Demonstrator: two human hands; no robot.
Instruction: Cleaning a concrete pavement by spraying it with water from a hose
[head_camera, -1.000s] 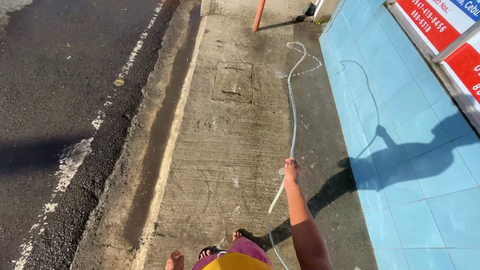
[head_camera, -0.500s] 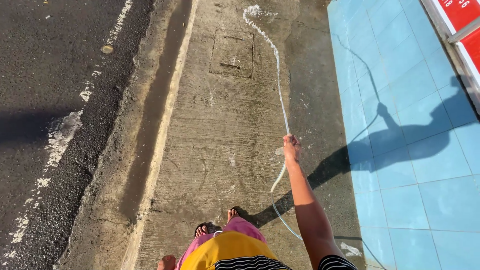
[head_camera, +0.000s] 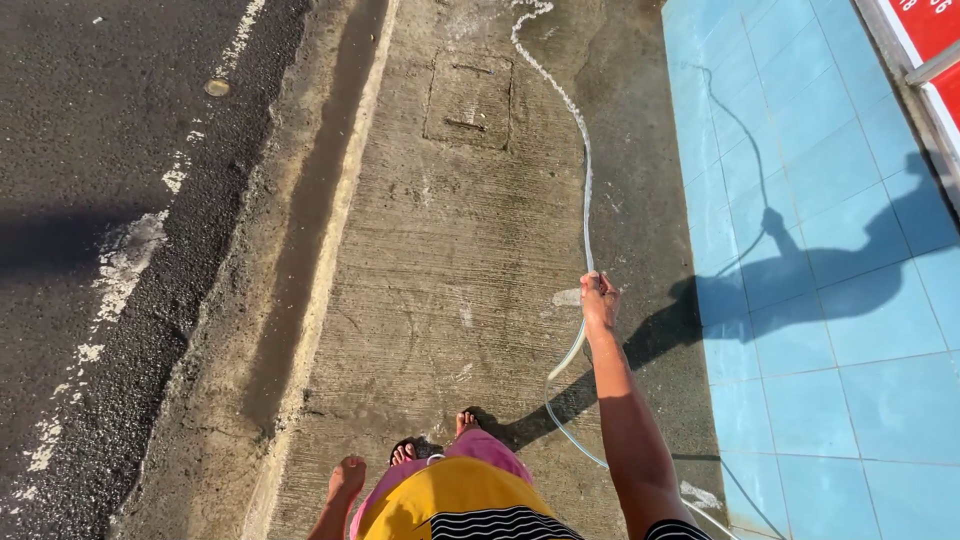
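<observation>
My right hand is stretched out in front of me, gripping the end of a thin clear hose. A stream of water arcs from the hose end up and away, landing on the wet concrete near the top of the view. Behind my hand the hose loops down past my right side toward the bottom edge. My left hand is out of view. Both my feet stand on the concrete pavement, the right one in a sandal.
A square metal cover is set in the concrete ahead. A gutter and dark asphalt road run along the left. Blue tiled floor lies on the right, with a red panel at the top corner.
The camera has tilted down and I have stepped forward. The water stream has swung from a curl on the right to a straighter arc ahead.
</observation>
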